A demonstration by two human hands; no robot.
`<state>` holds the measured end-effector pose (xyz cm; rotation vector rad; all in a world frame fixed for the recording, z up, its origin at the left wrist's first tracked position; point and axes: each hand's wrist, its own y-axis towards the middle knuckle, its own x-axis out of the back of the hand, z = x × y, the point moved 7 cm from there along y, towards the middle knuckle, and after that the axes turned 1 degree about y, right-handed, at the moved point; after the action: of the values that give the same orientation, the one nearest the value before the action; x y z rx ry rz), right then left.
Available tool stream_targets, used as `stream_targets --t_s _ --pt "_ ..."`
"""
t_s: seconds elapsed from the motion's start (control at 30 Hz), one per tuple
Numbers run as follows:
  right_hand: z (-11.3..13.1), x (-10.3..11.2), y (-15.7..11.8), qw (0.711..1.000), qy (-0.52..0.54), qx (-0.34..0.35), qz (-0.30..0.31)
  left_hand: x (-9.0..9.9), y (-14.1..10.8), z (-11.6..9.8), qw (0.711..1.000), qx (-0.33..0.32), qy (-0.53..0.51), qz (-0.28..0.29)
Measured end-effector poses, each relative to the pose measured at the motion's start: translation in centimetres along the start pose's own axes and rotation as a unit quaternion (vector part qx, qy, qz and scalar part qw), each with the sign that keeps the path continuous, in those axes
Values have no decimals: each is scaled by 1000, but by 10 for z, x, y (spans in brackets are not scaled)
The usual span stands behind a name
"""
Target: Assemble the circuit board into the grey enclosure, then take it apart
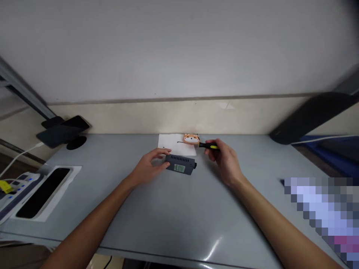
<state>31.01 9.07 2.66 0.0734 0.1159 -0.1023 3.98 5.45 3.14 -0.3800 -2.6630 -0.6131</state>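
My left hand (151,166) grips the left end of a dark grey box (183,165) with a row of vent slots and a pale green label. A small black knob or plug sticks out of the box's right end. In my right hand (224,158) is a screwdriver (209,145) with a black and yellow handle, its thin shaft pointing left over a white sheet of paper (169,141). The shaft's tip is apart from the box, and a tiny dark speck lies on the paper. Behind the shaft sits an orange and white animal-face case (191,138).
At the left are a phone on a stand (63,130), a second phone (43,192) lying on white paper, and a power strip (19,194) with a yellow plug. A tall black device (305,117) leans at the back right. A pixelated area covers the right edge.
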Motion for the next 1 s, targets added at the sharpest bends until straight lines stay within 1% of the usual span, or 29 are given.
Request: stream_targets --t_s 0.1,0.3,0.47,0.73,0.9,0.93,1.0 --pt "0 -1 -1 1000 -3 -3 3 -5 0 5 998 19 -54 11" --pt "6 -7 -6 1000 -29 4 -7 -7 2 21 992 102 -62 -42" --pt "14 -6 -10 997 -62 20 -28 -12 4 21 991 127 -26 -38" --pt "21 -7 -13 994 -98 52 -16 -14 4 19 988 128 75 -43" --pt "21 -4 -11 994 -94 52 -26 -14 3 21 985 143 95 -13" --pt "22 -4 -11 994 -92 51 -28 -14 1 19 987 137 90 0" --pt "23 -2 -11 994 -86 51 -32 -17 -2 11 991 100 77 51"
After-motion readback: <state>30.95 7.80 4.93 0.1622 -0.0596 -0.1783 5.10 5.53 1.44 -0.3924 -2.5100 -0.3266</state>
